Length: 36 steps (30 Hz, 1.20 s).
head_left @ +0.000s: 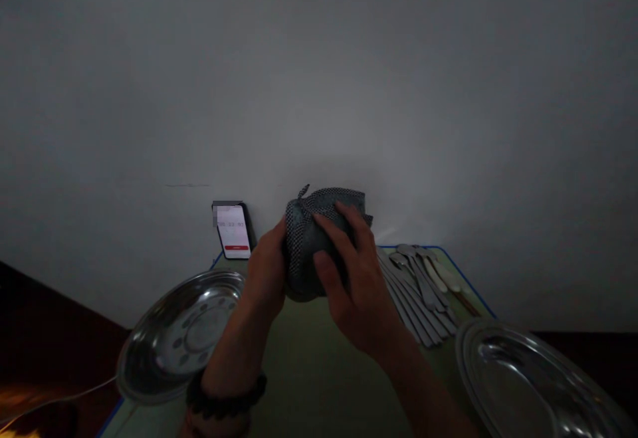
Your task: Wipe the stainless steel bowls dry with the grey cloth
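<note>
Dim view down onto a pale green bench [304,371] set against a grey wall [319,79]. At its centre, a grey cloth bundle [312,248] with black-and-white checked edging is held up in both hands, seemingly above the far part of the bench. The left hand [266,268] cups its left side; the right hand [361,285] lies over the near right face, fingers spread and thumb apart from them. The light is poor, so I cannot tell whether the cloth is wrapped around something.

To handle it well, the left hand should stay a firm cradle while the right presses evenly, with the loose checked corner at the top kept tucked in. Soft cloth would probably slip if gripped by the edging alone.

Elbow room matters too: a shiny metal basin [149,318] sits beside the left forearm, a phone [234,232] leans beyond it, and cutlery [423,292] and a metal tray [466,358] lie to the right.
</note>
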Available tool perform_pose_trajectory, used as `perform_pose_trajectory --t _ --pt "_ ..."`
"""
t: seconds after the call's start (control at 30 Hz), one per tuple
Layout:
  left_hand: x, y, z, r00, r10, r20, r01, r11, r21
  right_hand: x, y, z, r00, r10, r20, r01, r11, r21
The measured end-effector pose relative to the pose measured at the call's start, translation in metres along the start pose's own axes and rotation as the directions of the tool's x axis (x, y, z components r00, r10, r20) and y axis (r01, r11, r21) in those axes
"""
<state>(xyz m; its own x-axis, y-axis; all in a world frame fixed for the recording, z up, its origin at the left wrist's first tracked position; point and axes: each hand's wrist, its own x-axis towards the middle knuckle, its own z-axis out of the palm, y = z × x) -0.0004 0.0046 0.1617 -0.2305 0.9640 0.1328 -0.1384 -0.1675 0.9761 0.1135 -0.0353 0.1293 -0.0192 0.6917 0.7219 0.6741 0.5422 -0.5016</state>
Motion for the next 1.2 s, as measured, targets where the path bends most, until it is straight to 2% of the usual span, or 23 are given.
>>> perform_pose_trajectory --t 0.1,0.2,0.3,0.4,0.47,0.57,0.63,0.73,0.83,0.93,1.0,1.07,1.13,1.2 --pt "-0.001 -0.005 -0.005 0.994 0.073 0.084 -0.079 0.995 0.065 0.001 0.002 0.002 0.999 -0.031 -0.026 0.029 0.998 -0.062" --pt "-0.002 -0.009 -0.007 0.994 0.074 0.086 -0.087 0.984 0.154 0.002 0.004 0.003 0.997 -0.057 -0.052 0.051 0.992 -0.111" --pt "0.001 -0.01 -0.009 0.993 0.072 0.094 -0.088 0.978 0.189 0.005 0.006 -0.001 0.994 -0.07 -0.08 0.063 0.994 -0.088" --pt "0.007 -0.009 -0.01 0.996 -0.074 0.055 0.063 0.98 0.191 0.009 0.012 -0.009 0.989 -0.08 -0.128 0.076 0.996 -0.035" --pt "0.01 -0.008 -0.011 0.983 -0.184 -0.013 0.184 0.977 0.11 0.011 0.019 -0.014 0.984 -0.079 -0.159 0.082 0.996 0.017" --pt "0.013 -0.006 -0.009 0.963 -0.266 -0.037 0.258 0.953 -0.158 0.014 0.032 -0.018 0.978 -0.019 -0.21 0.049 0.989 0.142" --pt "0.013 -0.004 -0.004 0.946 -0.325 0.017 0.311 0.888 -0.34 0.015 0.039 -0.017 0.971 0.062 -0.233 -0.009 0.975 0.222" --pt "0.011 -0.003 0.005 0.929 -0.362 0.08 0.35 0.784 -0.512 0.015 0.043 -0.011 0.958 0.15 -0.245 -0.08 0.959 0.273" --pt "0.011 -0.007 0.013 0.935 -0.349 0.07 0.318 0.732 -0.603 0.012 0.038 0.0 0.959 0.122 -0.255 -0.063 0.972 0.227" --pt "0.011 -0.014 0.015 0.937 -0.344 0.053 0.297 0.713 -0.635 0.006 0.027 0.012 0.976 0.002 -0.219 0.016 0.997 0.077" --pt "0.01 -0.017 0.015 0.933 -0.36 0.001 0.283 0.733 -0.619 0.002 0.018 0.019 0.985 -0.092 -0.146 0.087 0.995 -0.037" --pt "0.008 -0.018 0.013 0.932 -0.335 -0.135 0.217 0.818 -0.533 0.0 0.011 0.022 0.984 -0.156 -0.091 0.146 0.983 -0.108" --pt "0.003 -0.016 0.011 0.945 -0.224 -0.237 0.139 0.934 -0.328 -0.001 0.007 0.021 0.978 -0.186 -0.091 0.174 0.977 -0.127" --pt "-0.004 -0.011 0.01 0.976 -0.074 -0.205 0.065 0.997 -0.05 -0.001 0.006 0.016 0.975 -0.191 -0.118 0.176 0.976 -0.126"
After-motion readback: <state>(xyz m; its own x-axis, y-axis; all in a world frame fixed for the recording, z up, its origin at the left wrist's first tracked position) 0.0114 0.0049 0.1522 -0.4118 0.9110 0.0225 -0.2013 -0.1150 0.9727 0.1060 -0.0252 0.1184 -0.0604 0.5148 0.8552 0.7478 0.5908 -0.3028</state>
